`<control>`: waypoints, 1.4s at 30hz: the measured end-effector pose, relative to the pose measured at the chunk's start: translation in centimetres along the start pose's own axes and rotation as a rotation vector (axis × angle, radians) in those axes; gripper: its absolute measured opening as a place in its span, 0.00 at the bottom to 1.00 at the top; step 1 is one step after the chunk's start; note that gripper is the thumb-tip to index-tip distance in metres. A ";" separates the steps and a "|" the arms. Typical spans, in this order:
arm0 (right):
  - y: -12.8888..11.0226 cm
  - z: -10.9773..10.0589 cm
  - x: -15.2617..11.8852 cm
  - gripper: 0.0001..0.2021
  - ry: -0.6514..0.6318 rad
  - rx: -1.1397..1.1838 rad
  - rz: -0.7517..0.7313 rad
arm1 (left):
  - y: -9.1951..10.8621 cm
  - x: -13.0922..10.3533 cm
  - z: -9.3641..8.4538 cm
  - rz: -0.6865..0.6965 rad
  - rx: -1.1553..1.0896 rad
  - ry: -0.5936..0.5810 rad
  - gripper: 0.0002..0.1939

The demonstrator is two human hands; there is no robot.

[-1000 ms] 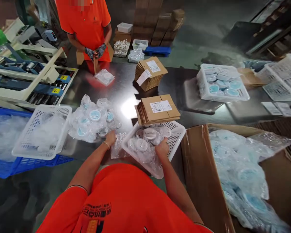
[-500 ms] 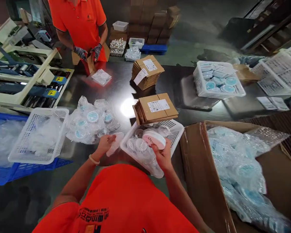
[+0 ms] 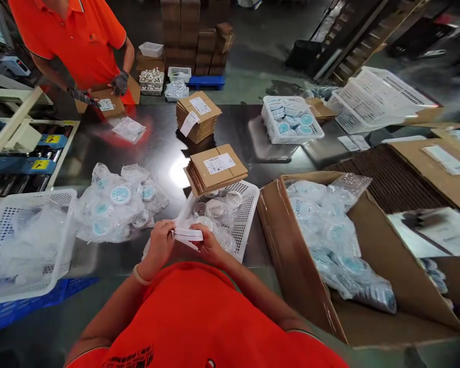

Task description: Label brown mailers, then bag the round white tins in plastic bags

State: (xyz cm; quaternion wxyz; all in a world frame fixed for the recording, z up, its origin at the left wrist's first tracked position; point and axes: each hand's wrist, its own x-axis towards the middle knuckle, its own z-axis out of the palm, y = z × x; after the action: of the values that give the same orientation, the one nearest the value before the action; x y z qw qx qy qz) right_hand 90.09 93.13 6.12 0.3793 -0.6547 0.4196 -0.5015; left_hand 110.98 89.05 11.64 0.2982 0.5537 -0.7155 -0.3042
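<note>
A round white container [image 3: 187, 234] is held edge-on between my two hands, just in front of a white basket [image 3: 249, 214] of clear-wrapped round items. My left hand [image 3: 160, 246] has its fingers closed at the container's left side, with some clear bubble wrap below them. At the right side of the container, my right hand [image 3: 210, 246] grips it with thumb and fingers. Flattened brown cartons [image 3: 216, 166] with a printed label rest over the basket's far edge. Bubble-wrapped round tins [image 3: 118, 199] are piled to the left of my hands.
An open cardboard box [image 3: 299, 260] of wrapped tins stands at right. At far left is a basket [image 3: 63, 245] of clear bags. More cartons [image 3: 199, 117] and a basket of tins [image 3: 291, 120] stand farther back. Across the table, a gloved person [image 3: 88, 56] handles a carton.
My right hand has brought the round container from over the basket to my left hand, and both now hold it. The view has shifted right. The other person's carton now shows a label.
</note>
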 end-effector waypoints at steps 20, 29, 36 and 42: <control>-8.9 -9.2 2.3 0.13 -0.362 -0.788 0.780 | 4.8 5.5 6.5 0.016 -0.161 -0.301 0.29; -4.9 -11.5 -0.2 0.27 -0.221 -0.600 0.456 | 6.5 5.9 8.3 -0.055 -0.212 -0.116 0.16; 1.8 -13.9 2.5 0.20 0.006 -0.658 0.417 | 6.8 4.8 9.1 0.010 -0.127 -0.211 0.13; 7.3 -12.6 5.2 0.28 -0.245 -0.981 0.760 | 7.6 4.5 10.0 0.048 -0.213 -0.072 0.13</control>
State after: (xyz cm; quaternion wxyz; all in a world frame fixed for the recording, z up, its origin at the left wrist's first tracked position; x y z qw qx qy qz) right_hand 77.36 84.68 3.86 0.2322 -0.6104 0.7573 -0.0024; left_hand 97.77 87.28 11.55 0.3365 0.4905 -0.7025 -0.3909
